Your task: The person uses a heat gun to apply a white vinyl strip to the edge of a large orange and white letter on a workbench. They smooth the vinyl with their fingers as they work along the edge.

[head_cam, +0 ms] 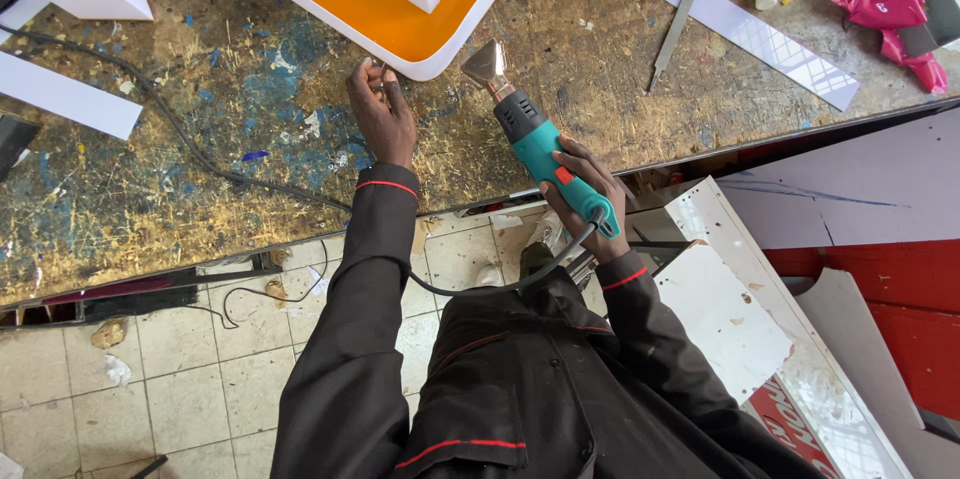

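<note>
Head view: right hand (585, 189) grips teal heat gun (535, 134), nozzle aimed at orange channel letter (400, 24) near worktop (200, 139) front edge. Left hand (383, 114) pinches small tool against letter's white rim. Step likely heating, shaping rim; steady aim needed next.

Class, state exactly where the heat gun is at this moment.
In the head view, the heat gun is in the right hand, just right of centre above the workbench, with its nozzle close to the orange sign letter's white corner.
</note>
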